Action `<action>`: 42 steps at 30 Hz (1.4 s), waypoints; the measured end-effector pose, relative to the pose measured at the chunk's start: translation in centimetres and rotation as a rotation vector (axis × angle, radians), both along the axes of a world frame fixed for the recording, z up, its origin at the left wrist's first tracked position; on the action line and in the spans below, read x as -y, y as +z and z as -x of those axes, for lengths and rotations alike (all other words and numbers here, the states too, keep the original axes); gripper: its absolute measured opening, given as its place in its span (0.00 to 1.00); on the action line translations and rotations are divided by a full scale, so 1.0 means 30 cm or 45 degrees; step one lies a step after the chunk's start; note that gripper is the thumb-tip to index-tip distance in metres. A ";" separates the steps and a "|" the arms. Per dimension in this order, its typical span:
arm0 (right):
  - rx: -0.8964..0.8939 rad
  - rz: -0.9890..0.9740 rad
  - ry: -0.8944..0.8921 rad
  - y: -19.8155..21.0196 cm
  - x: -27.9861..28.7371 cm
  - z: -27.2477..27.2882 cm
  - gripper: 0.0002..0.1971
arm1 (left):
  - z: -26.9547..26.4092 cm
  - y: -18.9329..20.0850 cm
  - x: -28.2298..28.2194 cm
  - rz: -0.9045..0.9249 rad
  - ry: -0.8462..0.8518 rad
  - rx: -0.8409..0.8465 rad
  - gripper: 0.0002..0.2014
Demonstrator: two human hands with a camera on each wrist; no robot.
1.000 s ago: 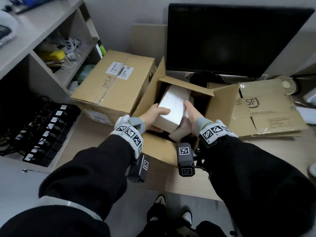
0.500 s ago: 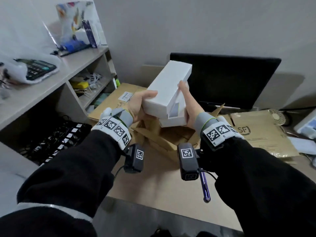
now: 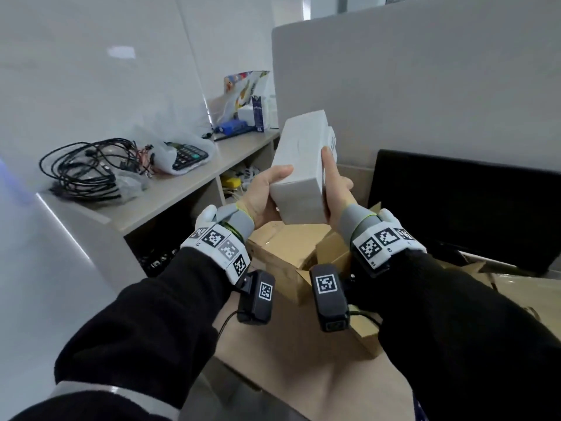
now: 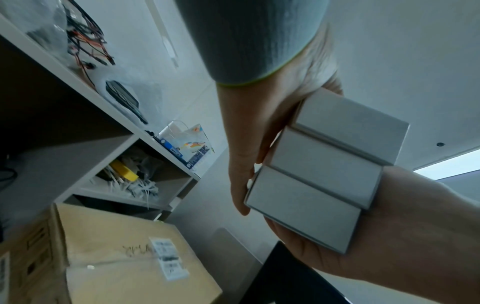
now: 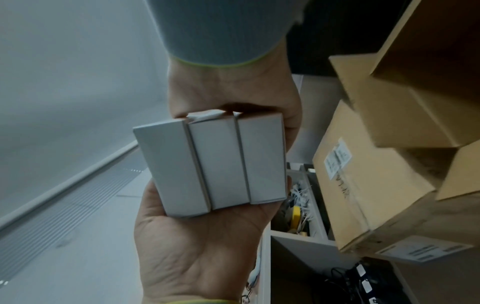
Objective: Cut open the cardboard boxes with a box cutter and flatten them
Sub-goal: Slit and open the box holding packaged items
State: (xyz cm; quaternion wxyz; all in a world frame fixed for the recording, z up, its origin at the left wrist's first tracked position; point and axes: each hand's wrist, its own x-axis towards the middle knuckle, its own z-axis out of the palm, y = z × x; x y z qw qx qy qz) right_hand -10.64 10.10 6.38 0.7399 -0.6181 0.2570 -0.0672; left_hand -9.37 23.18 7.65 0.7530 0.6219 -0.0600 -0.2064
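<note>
Lifted clear of opened cardboard box (image 3: 299, 253) since earlier frames: three white cartons (image 3: 299, 177), now raised higher, toward left shelf (image 3: 194, 180). Left hand (image 3: 264, 197) and right hand (image 3: 335, 189) clamp stack between them, thumb over top, fingers along sides; pressing inward keeps cartons together. Opened box sits below hands on desk; sealed cardboard box (image 4: 124, 253) beside it, left. Emptying likely precedes flattening. Box cutter not visible.

Three small boxes (image 3: 303, 165) side by side above open cardboard box (image 3: 291, 253), shelf (image 3: 182, 183) at nine o'clock, monitor (image 3: 467, 208) at three o'clock.
</note>
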 end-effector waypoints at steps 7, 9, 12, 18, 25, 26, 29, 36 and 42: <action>0.027 0.147 0.285 -0.100 -0.093 -0.472 0.64 | -0.213 0.032 -0.153 0.006 0.137 0.037 0.13; 0.017 0.080 0.336 -0.066 -0.167 -0.523 0.57 | -0.304 0.039 -0.201 0.037 0.152 0.038 0.14; 0.104 0.005 0.414 0.044 -0.287 -0.484 0.44 | -0.463 0.037 -0.261 0.045 0.125 0.006 0.15; -0.014 0.010 0.206 -0.124 -0.251 -1.058 0.62 | -0.742 0.033 -0.329 0.063 0.173 -0.010 0.10; 0.022 -0.066 0.325 0.020 -0.363 -1.023 0.25 | -1.006 -0.037 -0.323 0.066 0.155 -0.060 0.22; 0.028 -0.093 0.335 0.019 -0.359 -1.034 0.22 | -1.024 -0.043 -0.316 0.058 0.161 -0.075 0.31; 0.014 -0.101 0.340 0.022 -0.349 -1.106 0.20 | -1.188 -0.145 -0.279 0.030 0.233 -0.158 0.49; -0.072 -0.096 0.287 0.040 -0.325 -1.177 0.23 | -1.367 -0.244 -0.229 -0.115 0.422 -0.227 0.58; -0.242 -0.124 0.202 0.028 -0.245 -1.200 0.24 | -1.282 -0.100 -0.215 -0.246 0.352 -0.151 0.55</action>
